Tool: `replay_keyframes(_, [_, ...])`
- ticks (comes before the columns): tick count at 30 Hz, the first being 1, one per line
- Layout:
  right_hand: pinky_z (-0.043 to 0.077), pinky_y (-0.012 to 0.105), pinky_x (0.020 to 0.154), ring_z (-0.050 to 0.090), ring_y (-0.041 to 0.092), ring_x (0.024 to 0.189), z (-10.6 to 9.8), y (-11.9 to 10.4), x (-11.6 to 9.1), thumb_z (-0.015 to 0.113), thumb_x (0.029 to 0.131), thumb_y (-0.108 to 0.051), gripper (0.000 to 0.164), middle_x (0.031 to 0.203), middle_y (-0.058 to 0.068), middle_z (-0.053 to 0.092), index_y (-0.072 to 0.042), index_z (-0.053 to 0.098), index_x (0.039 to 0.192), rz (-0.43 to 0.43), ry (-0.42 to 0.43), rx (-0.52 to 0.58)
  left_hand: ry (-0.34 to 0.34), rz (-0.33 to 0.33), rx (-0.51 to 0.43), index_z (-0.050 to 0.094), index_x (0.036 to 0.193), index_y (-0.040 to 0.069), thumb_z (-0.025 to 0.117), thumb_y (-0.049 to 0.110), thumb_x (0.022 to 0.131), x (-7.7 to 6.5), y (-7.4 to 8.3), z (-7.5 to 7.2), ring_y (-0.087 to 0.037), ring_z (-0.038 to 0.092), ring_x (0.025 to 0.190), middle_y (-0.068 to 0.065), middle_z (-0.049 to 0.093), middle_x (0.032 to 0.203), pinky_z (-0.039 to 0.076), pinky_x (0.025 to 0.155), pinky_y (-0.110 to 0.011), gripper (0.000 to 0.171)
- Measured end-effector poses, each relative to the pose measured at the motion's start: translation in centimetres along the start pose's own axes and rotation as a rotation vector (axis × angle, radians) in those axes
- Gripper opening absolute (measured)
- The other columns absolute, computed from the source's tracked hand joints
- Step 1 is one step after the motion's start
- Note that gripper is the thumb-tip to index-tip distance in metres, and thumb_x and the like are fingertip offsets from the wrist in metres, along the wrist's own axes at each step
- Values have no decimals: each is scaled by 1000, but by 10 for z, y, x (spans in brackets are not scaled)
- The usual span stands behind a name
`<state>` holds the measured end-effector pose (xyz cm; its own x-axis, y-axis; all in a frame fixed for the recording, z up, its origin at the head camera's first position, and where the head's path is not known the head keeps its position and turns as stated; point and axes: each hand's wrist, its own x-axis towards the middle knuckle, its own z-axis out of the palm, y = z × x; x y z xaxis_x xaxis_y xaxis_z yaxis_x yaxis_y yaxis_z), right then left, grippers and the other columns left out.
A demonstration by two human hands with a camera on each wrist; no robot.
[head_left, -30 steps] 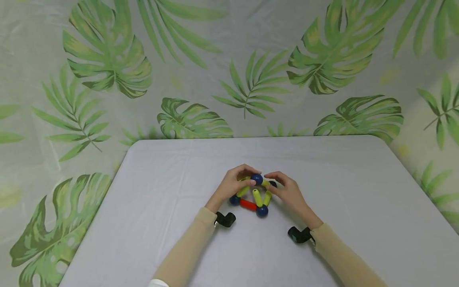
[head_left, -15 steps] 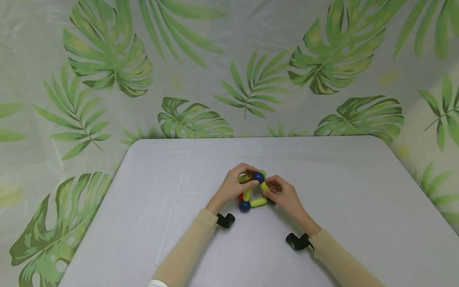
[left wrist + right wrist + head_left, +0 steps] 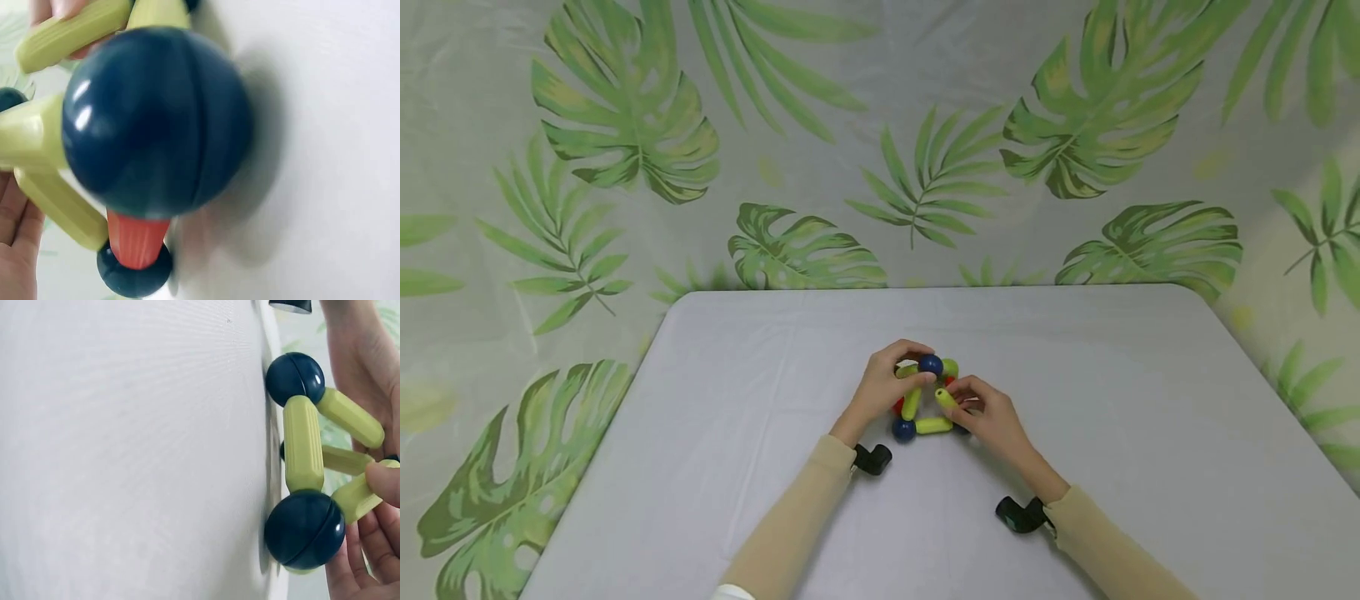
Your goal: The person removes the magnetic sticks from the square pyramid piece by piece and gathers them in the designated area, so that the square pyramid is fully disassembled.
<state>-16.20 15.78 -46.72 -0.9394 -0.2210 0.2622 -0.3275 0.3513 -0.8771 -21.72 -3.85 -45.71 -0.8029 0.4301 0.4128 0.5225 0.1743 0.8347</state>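
Observation:
My left hand (image 3: 880,385) pinches a dark blue ball (image 3: 931,365) at the top of a frame of balls and rods. The right hand (image 3: 988,410) grips a yellow-green rod (image 3: 945,399); its upper end stands apart from that ball. In the right wrist view, this rod (image 3: 355,501) leans up from a lower blue ball (image 3: 305,529). Another yellow-green rod (image 3: 934,426) joins two balls along the frame's near side. A red rod (image 3: 137,240) runs between blue balls in the left wrist view. Fingers hide part of the frame.
The frame rests on a white-covered table (image 3: 760,367). Behind the table hangs a leaf-print cloth (image 3: 925,175). Black wrist cameras stick out beside the left wrist (image 3: 872,460) and the right wrist (image 3: 1021,515).
The frame has turned, so a yellow-green rod replaces the red one at the front. The right-hand rod's upper end has come away from the top ball. Both hands have shifted slightly.

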Motion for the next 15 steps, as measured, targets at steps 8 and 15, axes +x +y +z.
replay_keyframes(8, [49, 29, 88, 56, 35, 104, -11, 2, 5, 62, 90, 2, 25, 113, 23, 58, 9, 57, 114, 15, 2, 157, -47, 72, 52, 65, 111, 3, 76, 13, 82, 0, 4, 3, -16, 59, 93, -6, 64, 108, 51, 83, -29, 33])
replay_keyframes(15, [41, 47, 100, 52, 36, 114, -13, 6, 25, 66, 86, 6, 27, 114, 20, 59, 4, 58, 113, -11, -26, 46, -50, 54, 1, 64, 110, 0, 76, 7, 81, -2, 5, 4, -26, 60, 94, -13, 64, 107, 50, 85, -42, 33])
